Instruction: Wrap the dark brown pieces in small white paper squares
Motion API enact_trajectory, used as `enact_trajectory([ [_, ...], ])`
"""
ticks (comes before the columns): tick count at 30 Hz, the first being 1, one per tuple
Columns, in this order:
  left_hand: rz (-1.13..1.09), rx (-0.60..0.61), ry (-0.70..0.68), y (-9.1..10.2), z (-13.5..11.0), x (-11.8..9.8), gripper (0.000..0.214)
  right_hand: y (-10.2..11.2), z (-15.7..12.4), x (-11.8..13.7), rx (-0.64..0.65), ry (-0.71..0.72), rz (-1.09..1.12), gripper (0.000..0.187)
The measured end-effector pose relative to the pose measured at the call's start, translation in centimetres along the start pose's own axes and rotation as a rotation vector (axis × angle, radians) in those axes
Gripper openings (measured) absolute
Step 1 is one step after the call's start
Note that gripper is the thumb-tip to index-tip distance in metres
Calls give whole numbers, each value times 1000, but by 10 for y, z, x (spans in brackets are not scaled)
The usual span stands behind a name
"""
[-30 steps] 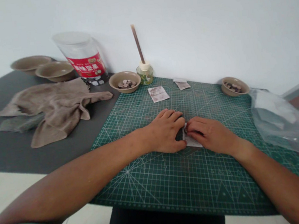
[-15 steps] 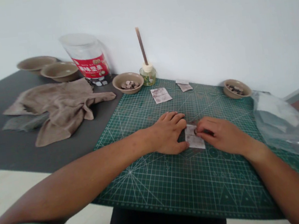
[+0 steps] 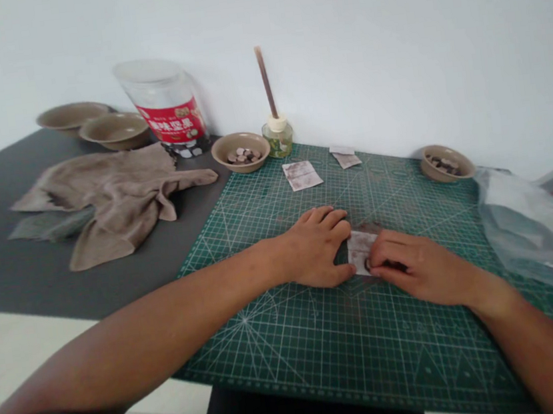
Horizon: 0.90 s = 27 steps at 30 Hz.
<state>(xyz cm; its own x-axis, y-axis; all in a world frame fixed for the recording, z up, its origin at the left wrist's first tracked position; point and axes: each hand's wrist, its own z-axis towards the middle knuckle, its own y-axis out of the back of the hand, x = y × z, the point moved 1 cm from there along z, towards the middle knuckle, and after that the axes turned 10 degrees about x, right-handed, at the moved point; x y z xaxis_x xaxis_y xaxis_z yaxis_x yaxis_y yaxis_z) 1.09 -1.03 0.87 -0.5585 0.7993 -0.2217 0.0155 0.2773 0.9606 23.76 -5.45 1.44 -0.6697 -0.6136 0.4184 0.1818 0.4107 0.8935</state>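
Note:
On the green cutting mat lies a pale, brown-smudged piece of paper that looks like sandpaper (image 3: pixel 358 251). My left hand (image 3: pixel 318 247) rests palm down at its left side, fingers and thumb spread, the tips of thumb and forefinger touching the paper's edge. Between the pinched thumb and fingers of my right hand (image 3: pixel 409 263) is a small round disc (image 3: pixel 367 264), held on edge against the paper's lower part. Most of the disc is hidden by the fingers, as is the paper's right side.
Behind are a bowl of small discs (image 3: pixel 242 151), a reed diffuser (image 3: pixel 278 136) and two more smudged sheets (image 3: pixel 303 175). Another bowl (image 3: pixel 445 165) and a plastic bag (image 3: pixel 537 235) stand right. A brown cloth (image 3: pixel 114 200), a clear tub (image 3: pixel 171 112) and two bowls (image 3: pixel 116 132) are left.
My right hand has drawn the disc down the paper toward me. The left hand stays in place on the paper's edge. The whole view has shifted slightly.

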Motion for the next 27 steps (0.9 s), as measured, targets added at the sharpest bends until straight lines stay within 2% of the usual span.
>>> enact_trajectory([
  [2, -1, -6, -1, 0, 0, 0, 56, -2, 5, 2, -37, -6, -28, 10],
  [5, -5, -8, 8, -1, 1, 1, 56, 1, 11, -3, -115, -97, -87, 11],
  [7, -7, 0, 7, -2, 1, 1, 56, 4, 9, -8, -96, -112, -95, 9],
  [11, -14, 12, -4, -1, 1, 1, 58, 1, 3, -3, 19, 1, -78, 11],
  [13, -16, 10, -6, -1, 1, 0, 59, -1, 5, 0, -17, 2, -103, 13],
  [17, -18, 7, 15, 0, 1, 0, 56, 4, 11, -7, -118, -125, -171, 12],
  [23, -25, -10, 3, -1, 0, 0, 55, 3, 6, -2, 7, -49, -197, 15],
  [27, -29, 0, 15, -1, 0, 0, 54, 3, 7, -3, -66, -122, -207, 15],
])
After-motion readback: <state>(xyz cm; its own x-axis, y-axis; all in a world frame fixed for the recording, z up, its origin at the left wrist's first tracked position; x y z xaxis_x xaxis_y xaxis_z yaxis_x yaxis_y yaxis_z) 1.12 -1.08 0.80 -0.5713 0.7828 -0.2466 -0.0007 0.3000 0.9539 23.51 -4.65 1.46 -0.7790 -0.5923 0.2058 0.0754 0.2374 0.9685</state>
